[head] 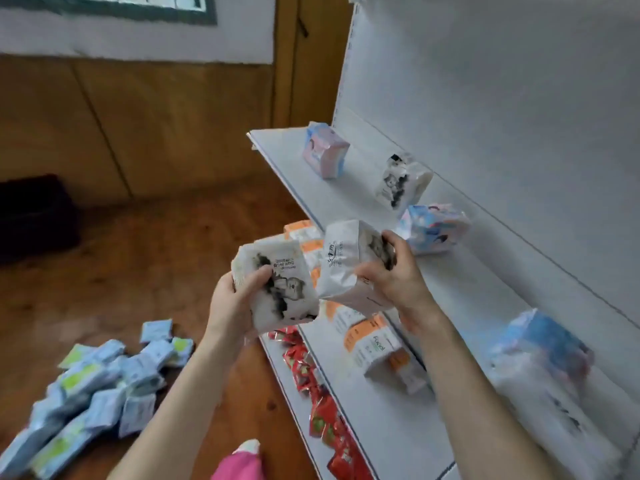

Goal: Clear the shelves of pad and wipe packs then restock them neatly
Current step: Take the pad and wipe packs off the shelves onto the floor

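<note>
Both hands are up in front of the shelf, and each is full. The left hand (239,299) has its fingers curled round the first white pack (287,292), black picture facing us. The right hand (394,275) grips the second white pack (343,265) from the top. The two packs are side by side, almost touching, just off the front edge of the white shelf (346,202).

Along the back of that shelf there is a pink-and-blue pack (325,152) at the far end, then a matching black-printed pack (401,181) standing upright. Next comes a blue pack (433,228) tilted against the back panel, and a large blue-and-white pack (540,362) sits nearest us. An orange-and-white pack (381,355) lies under the right forearm. Red packets (318,393) line the level below. Down left on the wooden floor (173,254) is a loose heap of pale blue and green packs (97,386).
</note>
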Available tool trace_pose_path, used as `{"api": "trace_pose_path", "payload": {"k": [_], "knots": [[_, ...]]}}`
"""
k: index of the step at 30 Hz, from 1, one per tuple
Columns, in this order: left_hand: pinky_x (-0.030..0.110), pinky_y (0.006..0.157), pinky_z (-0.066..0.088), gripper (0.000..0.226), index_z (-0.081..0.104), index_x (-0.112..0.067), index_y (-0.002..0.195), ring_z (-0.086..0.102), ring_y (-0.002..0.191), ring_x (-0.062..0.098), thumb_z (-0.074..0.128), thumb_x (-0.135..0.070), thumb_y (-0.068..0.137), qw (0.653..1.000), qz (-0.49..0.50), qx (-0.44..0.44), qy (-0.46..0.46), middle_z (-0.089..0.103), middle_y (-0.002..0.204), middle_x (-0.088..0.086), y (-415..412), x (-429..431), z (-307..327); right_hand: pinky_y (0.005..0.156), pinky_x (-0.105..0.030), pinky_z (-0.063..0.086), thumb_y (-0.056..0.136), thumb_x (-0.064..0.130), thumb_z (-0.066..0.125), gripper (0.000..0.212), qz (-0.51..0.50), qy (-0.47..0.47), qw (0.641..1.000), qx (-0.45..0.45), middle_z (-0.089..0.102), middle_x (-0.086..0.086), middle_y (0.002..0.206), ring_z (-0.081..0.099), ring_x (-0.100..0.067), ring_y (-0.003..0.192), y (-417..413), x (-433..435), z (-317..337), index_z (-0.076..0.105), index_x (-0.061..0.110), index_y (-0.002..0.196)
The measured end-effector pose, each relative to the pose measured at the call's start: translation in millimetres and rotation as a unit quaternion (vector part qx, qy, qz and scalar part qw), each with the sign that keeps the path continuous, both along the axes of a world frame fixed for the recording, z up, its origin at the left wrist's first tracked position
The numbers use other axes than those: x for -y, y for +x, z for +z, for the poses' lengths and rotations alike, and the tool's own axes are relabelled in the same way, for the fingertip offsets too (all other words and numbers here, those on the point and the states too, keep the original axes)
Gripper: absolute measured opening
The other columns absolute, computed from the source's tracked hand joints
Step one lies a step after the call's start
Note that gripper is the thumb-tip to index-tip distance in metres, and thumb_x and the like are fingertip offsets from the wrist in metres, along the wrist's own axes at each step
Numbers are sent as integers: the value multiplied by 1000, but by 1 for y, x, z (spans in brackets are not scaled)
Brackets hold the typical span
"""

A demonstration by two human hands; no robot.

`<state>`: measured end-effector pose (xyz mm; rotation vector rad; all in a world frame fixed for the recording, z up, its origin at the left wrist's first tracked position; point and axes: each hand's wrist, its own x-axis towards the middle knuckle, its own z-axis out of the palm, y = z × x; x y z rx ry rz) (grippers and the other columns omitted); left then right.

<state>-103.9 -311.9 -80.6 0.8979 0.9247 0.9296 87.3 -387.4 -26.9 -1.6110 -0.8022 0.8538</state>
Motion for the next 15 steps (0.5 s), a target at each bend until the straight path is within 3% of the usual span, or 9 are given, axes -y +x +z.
{"api": "trace_pose_path", "payload": {"k": [2,4,7,10,12,14,15], "knots": [[35,55,59,19,62,-7,93,71,69,21,70,-17,79,997,65,-3,-49,70,94,18,-38,32,-19,71,-11,49,73,2,71,69,67,-24,997,1,49,16,104,54,-1,94,-30,6,-23,36,24,128],[43,50,58,13,59,-5,98,71,69,23,63,-10,87,986,122,0,-113,68,96,19,-82,70,-38,64,-10,47,73,2,71,67,142,-61,988,-1,50,12,106,53,0,92,-69,14,-51,37,25,126],[52,51,56,21,57,-2,105,69,83,35,63,-7,86,960,215,-12,-179,65,105,22,-144,123,-65,70,-12,45,75,1,69,65,243,-120,962,10,52,4,112,54,-2,92,-128,25,-93,38,21,128],[64,76,51,27,63,-8,91,65,97,41,79,-15,70,928,307,-53,-203,67,104,23,-200,171,-91,86,-22,47,66,15,74,81,339,-174,924,38,49,-2,128,53,-13,109,-188,38,-131,36,16,137],[53,72,57,23,62,-10,93,67,91,35,76,-14,75,909,347,-79,-218,68,101,20,-229,201,-112,98,-27,42,73,9,73,79,383,-196,901,50,43,3,128,46,-11,114,-226,50,-155,33,16,141],[41,66,59,12,61,-12,93,68,86,31,68,-7,83,883,389,-92,-247,69,99,17,-252,230,-135,95,-23,37,76,6,71,78,421,-216,879,58,40,4,124,44,-8,111,-259,66,-181,32,14,142],[43,71,59,13,61,-12,92,68,88,32,68,-8,82,870,406,-91,-264,69,100,17,-263,245,-150,93,-22,36,75,6,71,78,435,-230,868,61,40,4,123,44,-8,111,-274,76,-196,32,14,142]]}}
